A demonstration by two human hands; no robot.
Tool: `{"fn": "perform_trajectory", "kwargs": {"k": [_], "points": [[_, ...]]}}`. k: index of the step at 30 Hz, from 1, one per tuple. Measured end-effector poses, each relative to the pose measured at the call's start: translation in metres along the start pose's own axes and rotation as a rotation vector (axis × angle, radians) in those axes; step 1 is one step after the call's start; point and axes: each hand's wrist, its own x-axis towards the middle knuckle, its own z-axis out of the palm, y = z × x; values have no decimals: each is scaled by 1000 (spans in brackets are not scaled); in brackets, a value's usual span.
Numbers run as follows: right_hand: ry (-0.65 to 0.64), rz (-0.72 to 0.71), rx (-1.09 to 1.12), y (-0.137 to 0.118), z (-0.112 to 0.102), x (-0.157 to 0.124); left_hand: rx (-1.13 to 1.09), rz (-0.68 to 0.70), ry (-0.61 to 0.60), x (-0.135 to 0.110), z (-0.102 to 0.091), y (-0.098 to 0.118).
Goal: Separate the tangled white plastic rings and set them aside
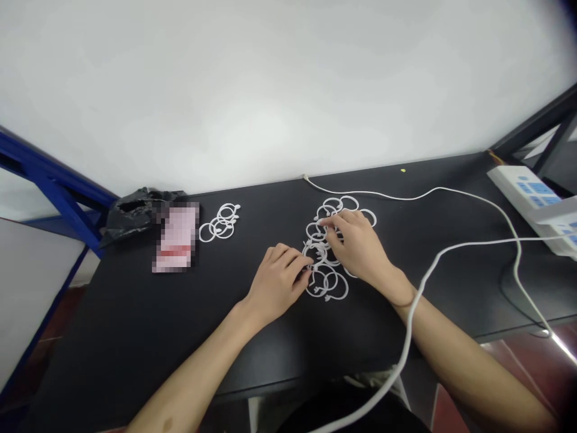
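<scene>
Between my left hand [276,279] and the smaller ring cluster [224,225], I have a bare stretch of black table [252,225] to slide through, back to the wall [252,108]. Farther left, the pink packet [175,231] and black bag [121,219] block my way. Between my hands, the larger ring pile [318,255] fills the gap. Right of my right hand [358,243] there is room toward the white box [514,180], but the thin cable [396,198] curves behind it and the thick cable [409,337] crosses in front of my forearm; whether they touch, I can't tell.

Pale wall [225,90] (faintly shiny) behind black table [148,325]
</scene>
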Motion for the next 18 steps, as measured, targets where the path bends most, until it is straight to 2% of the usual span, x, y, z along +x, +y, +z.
{"fn": "perform_trajectory", "kwargs": {"k": [3,12,18], "points": [[-29,4,-6,1,1,-1,-9,-12,16,0,-2,-1],[-86,-11,61,-1,-3,0,-40,-57,-49,1,-7,-1],[-34,-53,80,-4,-3,0,-36,-110,50,3,-5,-3]]}}
